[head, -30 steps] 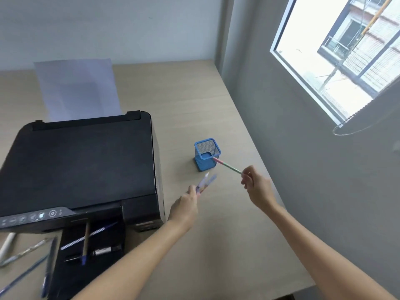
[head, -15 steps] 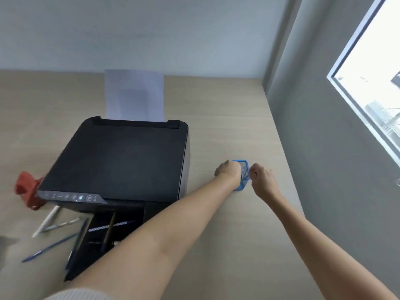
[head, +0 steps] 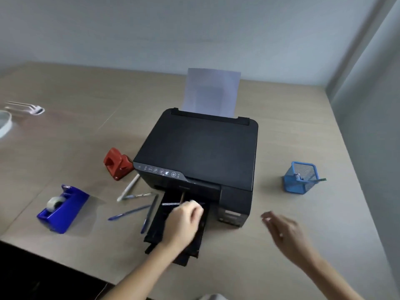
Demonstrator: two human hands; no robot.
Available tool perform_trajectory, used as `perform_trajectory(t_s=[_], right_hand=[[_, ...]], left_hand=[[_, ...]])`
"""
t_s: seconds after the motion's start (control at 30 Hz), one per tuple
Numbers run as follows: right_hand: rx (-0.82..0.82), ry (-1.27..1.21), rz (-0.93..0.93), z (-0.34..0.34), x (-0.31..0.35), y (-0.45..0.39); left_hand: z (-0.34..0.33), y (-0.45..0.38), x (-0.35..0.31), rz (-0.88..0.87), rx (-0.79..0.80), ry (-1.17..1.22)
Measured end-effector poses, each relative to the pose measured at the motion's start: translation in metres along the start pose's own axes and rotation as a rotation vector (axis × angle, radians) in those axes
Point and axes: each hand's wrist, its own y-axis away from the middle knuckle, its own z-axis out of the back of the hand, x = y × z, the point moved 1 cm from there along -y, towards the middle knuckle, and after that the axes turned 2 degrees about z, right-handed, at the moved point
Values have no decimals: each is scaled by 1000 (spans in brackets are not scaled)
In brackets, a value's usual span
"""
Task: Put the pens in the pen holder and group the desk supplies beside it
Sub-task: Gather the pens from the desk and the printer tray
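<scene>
The blue mesh pen holder (head: 300, 177) stands on the desk to the right of the printer, with pens inside; one green-tipped pen (head: 320, 180) pokes out to the right. My left hand (head: 184, 221) is over the printer's output tray (head: 158, 232), fingers curled over a striped pen (head: 170, 203) beside a brown pencil (head: 182, 196). My right hand (head: 285, 230) hovers with fingers apart and holds nothing, right of the printer. Several pens lie left of the tray: a white pen (head: 128, 189), a patterned pen (head: 138, 195), a blue pen (head: 129, 212) and a dark pen (head: 149, 213).
A black printer (head: 201, 152) with a paper sheet (head: 211, 94) fills the desk's middle. A red hole punch (head: 116, 163) and a blue tape dispenser (head: 61, 207) sit to its left. White items (head: 23, 108) lie far left. A wall borders the desk's right side.
Both hands left the pen holder, and the pens they held now stand in it. My left hand moved back to the printer tray. The view swung left, showing the tape dispenser.
</scene>
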Motion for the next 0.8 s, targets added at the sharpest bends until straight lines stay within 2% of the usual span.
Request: perform_trajectory(t_s=[0.07,0.13,0.2,0.27,0.37,0.5,0.6,0.8], right_hand=[[151,-8,82,-32,30,0],[258,-15,129,-63,57,-9],[323,32,180,-90,80,-22],[353,99,182,-108,98,-37],[365,197,83,-131,116,-54],[419,291,-96,-153,119,-64],[423,363,-127,-161,117,-62],[398,316,-127,-139,93,-37]], left_hand=[[6,-18,41,114,-62,-130],[5,-36,66,231,57,-231],[0,-48,79,265,177,-310],[-4,-55,85,228,240,-396],[-5,-63,95,166,298,-497],[-4,-68,105,55,360,-590],[1,-66,112,-23,406,-659],[35,-52,111,-85,563,-528]])
